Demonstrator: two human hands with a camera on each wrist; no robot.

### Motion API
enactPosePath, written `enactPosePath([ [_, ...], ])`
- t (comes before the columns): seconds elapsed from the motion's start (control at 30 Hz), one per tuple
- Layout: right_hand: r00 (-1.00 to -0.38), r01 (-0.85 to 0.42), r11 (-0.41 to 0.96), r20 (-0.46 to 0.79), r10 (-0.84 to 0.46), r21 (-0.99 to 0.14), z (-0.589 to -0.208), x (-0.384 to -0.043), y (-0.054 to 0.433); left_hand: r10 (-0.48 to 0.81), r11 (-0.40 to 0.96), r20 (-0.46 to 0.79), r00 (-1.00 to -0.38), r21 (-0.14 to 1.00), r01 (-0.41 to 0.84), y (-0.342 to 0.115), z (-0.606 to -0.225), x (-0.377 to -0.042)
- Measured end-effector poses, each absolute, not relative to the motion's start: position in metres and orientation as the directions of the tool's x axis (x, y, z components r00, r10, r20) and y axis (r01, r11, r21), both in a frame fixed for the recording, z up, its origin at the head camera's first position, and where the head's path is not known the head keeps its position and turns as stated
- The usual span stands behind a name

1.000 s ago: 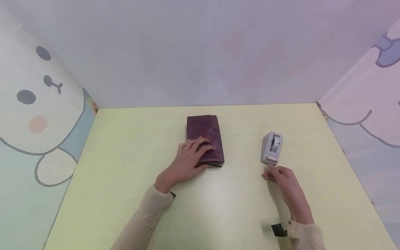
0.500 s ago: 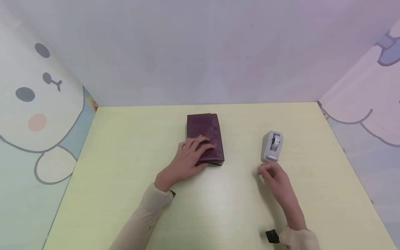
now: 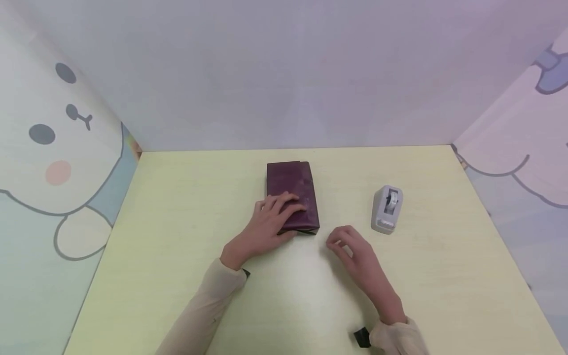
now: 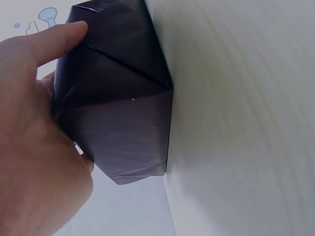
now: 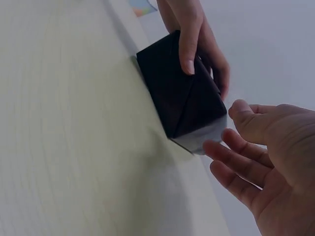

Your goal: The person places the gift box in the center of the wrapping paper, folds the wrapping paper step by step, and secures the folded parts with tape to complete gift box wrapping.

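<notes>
A box wrapped in dark purple paper [image 3: 289, 178] lies flat mid-table in the head view. My left hand [image 3: 262, 231] holds it at its near end, fingers spread over the top and thumb at the end face. Folded flaps show on that end [image 4: 115, 73] in the left wrist view. Just right of the near end is my right hand [image 3: 355, 254], apart from the box. Its thumb and forefinger tips [image 5: 241, 106] come together while the other fingers curl loosely; I cannot tell what is pinched there. A grey tape dispenser [image 3: 387, 209] with a clear roll stands farther right.
The pale yellow table [image 3: 186, 197] meets a plain light wall [image 3: 284, 88] at its back edge. Cartoon-printed panels [image 3: 84, 162] flank the left and right sides. A small black tab [image 3: 362, 337] hangs at the right sleeve cuff.
My right hand has moved left, from the front of the tape dispenser to near the box, its thumb and forefinger still together. The left hand and the box have stayed in place.
</notes>
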State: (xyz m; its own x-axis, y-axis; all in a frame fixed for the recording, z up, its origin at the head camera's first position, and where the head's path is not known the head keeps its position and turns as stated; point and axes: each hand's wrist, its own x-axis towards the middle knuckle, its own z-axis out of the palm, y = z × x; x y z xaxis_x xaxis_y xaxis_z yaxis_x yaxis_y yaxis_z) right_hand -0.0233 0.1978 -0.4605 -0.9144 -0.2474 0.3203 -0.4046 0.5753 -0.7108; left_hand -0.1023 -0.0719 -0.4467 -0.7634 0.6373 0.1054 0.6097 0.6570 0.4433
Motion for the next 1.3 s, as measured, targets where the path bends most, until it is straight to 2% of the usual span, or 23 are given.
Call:
enactPosePath([
  [0.37,-0.859,-0.502,0.538,0.315,-0.404,-0.677,-0.466,-0.027,0.169,0.639,0.657,0.098,-0.763,0.446,0.607,-0.071,-0.449,-0.102],
  [0.73,-0.849,-0.518,0.645,0.247,-0.467,-0.562,-0.466,-0.028,0.155,0.638,0.65,0.104,-0.763,0.458,0.606,-0.072,-0.447,-0.101],
  [1.07,-0.834,-0.55,0.706,0.343,-0.433,-0.446,-0.464,-0.03,0.143,0.693,0.601,0.047,-0.719,0.514,0.613,-0.083,-0.444,-0.107],
  [1.3,-0.855,-0.496,0.779,0.371,-0.362,-0.384,-0.461,-0.028,0.131,0.72,0.583,0.036,-0.693,0.512,0.631,-0.085,-0.444,-0.108],
])
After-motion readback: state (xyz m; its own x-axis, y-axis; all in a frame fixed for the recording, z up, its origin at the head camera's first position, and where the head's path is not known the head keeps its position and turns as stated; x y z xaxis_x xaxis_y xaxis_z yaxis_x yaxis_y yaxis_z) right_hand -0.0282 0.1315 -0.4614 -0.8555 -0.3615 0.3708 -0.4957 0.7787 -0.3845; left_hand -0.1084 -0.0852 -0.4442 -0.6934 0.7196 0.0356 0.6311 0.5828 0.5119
